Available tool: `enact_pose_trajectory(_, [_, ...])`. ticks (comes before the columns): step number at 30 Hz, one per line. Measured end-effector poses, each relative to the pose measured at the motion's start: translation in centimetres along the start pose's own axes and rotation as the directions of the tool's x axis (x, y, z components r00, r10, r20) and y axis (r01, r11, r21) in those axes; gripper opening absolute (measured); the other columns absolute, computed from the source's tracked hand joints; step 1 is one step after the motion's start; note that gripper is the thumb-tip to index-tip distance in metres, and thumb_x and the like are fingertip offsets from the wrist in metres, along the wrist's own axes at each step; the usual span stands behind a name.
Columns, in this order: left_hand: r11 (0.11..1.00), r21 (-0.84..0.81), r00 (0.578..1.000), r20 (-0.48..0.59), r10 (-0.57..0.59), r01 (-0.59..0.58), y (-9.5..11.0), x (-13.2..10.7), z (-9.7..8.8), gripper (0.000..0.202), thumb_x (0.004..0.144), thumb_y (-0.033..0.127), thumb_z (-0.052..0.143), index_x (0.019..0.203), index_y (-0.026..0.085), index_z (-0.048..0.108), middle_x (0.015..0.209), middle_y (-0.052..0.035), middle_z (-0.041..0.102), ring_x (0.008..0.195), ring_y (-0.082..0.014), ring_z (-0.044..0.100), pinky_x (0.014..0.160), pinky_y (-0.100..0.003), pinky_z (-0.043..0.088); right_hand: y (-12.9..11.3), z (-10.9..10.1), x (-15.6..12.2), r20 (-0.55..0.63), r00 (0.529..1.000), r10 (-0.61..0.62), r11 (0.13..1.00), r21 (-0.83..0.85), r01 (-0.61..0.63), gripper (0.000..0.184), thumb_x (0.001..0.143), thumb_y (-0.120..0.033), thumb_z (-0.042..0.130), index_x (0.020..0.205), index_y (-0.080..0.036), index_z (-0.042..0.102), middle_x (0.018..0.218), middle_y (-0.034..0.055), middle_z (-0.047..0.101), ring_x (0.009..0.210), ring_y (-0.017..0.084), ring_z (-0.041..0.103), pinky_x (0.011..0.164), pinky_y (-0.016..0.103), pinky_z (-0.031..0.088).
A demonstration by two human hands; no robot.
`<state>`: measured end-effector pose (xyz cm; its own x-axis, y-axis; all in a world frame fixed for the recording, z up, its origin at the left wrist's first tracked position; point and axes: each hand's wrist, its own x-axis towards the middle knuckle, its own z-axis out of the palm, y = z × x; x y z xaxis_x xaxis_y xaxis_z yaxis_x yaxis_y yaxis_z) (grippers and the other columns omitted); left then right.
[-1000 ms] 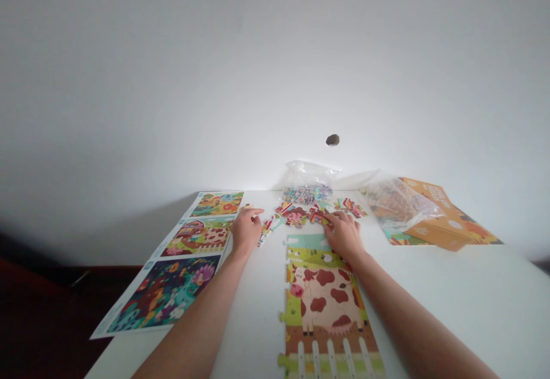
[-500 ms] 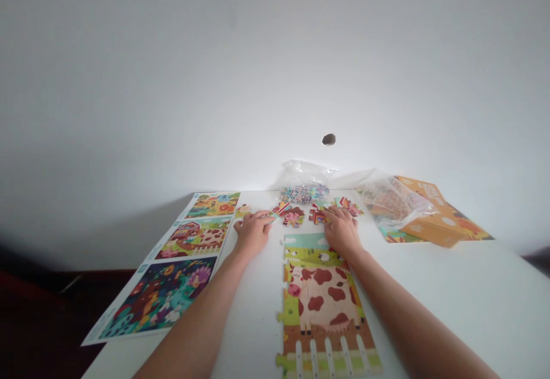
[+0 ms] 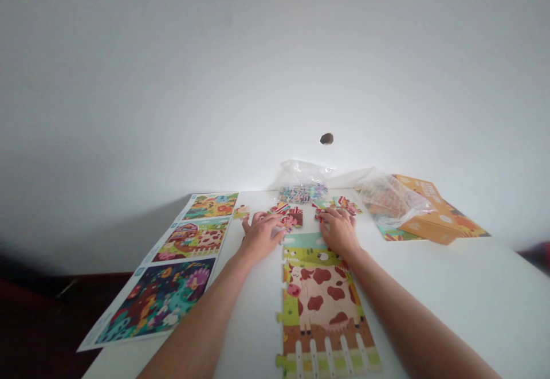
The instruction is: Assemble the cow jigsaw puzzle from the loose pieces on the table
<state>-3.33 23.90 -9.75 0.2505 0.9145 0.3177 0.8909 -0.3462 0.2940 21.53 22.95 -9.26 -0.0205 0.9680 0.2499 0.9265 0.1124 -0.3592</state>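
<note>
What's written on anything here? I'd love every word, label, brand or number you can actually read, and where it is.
Orange cardboard box: pale lettering on its top, too small and blurred to read.
Printed picture sheets: small marks at their left corners, too small to read.
Nothing else shows any writing that can be read.

Left hand [image 3: 260,238], right hand [image 3: 338,231], on jigsaw pieces [image 3: 289,217]

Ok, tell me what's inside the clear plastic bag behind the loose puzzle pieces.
The clear plastic bag holds a heap of small multicoloured puzzle pieces. Their pictures are too small to make out, and the lower pieces are covered by those on top.
</note>
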Motion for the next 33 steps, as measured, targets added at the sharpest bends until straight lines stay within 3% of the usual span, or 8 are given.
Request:
enact_pose_trajectory(5, [0.994,0.000,0.992,0.056,0.111,-0.112,0.7,-0.2,-0.4,0.039,0.090,0.041,0.060,0.128,0.050,0.060,0.144,0.0055,0.056,0.130,-0.0340,0.043,0.109,-0.066,0.016,0.0,0.1,-0.1,0.066,0.991,-0.119,0.993,0.030,0.117,0.032,0.092,-0.034,0.052,0.120,-0.032,0.068,0.143,0.0013,0.055,0.133,0.031,0.038,0.105,0.051,0.028])
enact_pose_trajectory(7, [0.995,0.027,0.996,0.022,0.091,-0.091,0.8,-0.3,-0.3,0.032,0.090,0.041,0.059,0.120,0.050,0.065,0.139,0.0063,0.060,0.127,-0.0343,0.045,0.108,-0.068,0.014,0.0,0.1,-0.1,0.049,0.992,-0.117,0.993,0.037,0.115,0.030,0.093,-0.033,0.052,0.116,-0.031,0.070,0.140,0.0018,0.057,0.132,0.031,0.039,0.105,0.052,0.027])
enact_pose_trajectory(11, [0.997,0.042,0.992,-0.111,-0.054,0.059,0.5,0.0,-0.4,0.017,0.089,0.039,0.060,0.099,0.037,0.074,0.124,0.0022,0.069,0.118,-0.0321,0.051,0.107,-0.069,0.013,0.0,0.2,-0.1,0.002,0.997,-0.083,0.996,0.044,0.083,0.026,0.092,-0.029,0.052,0.109,-0.029,0.072,0.133,0.0027,0.062,0.127,0.029,0.044,0.105,0.050,0.027])
enact_pose_trajectory(14, [0.994,0.022,0.986,-0.128,-0.105,0.108,0.2,0.2,-0.3,0.012,0.084,0.038,0.066,0.091,0.031,0.073,0.119,0.0008,0.071,0.115,-0.0313,0.052,0.106,-0.069,0.013,0.1,0.2,0.0,-0.013,0.997,-0.080,0.996,0.049,0.080,0.025,0.091,-0.026,0.053,0.108,-0.028,0.072,0.132,0.0020,0.063,0.125,0.028,0.046,0.104,0.047,0.028])
enact_pose_trajectory(21, [0.991,0.019,0.985,-0.117,-0.130,0.133,0.0,0.3,0.1,0.018,0.085,0.031,0.064,0.101,0.035,0.071,0.119,-0.0001,0.071,0.114,-0.0300,0.052,0.108,-0.067,0.012,0.5,0.3,0.1,-0.060,0.997,0.038,0.999,0.038,-0.036,0.033,0.089,-0.016,0.052,0.112,-0.032,0.070,0.133,0.0016,0.061,0.125,0.027,0.048,0.106,0.049,0.027])
enact_pose_trajectory(29, [0.974,0.029,0.962,-0.164,-0.216,0.224,-0.8,0.4,0.0,0.020,0.088,0.026,0.061,0.102,0.033,0.073,0.115,-0.0031,0.072,0.113,-0.0319,0.052,0.104,-0.072,0.014,0.7,0.3,0.2,-0.074,0.995,0.070,0.996,0.053,-0.066,0.032,0.088,-0.013,0.050,0.107,-0.029,0.070,0.131,0.0029,0.063,0.122,0.027,0.053,0.106,0.051,0.029])
enact_pose_trajectory(33, [0.990,-0.016,0.975,-0.176,-0.139,0.138,-0.5,0.4,-0.3,0.020,0.086,0.022,0.061,0.094,0.033,0.076,0.117,-0.0006,0.071,0.115,-0.0295,0.051,0.106,-0.064,0.022,0.8,0.2,0.3,-0.110,0.993,0.052,0.997,0.064,-0.045,0.028,0.087,-0.021,0.057,0.111,-0.026,0.070,0.131,0.0072,0.061,0.122,0.030,0.052,0.104,0.051,0.032])
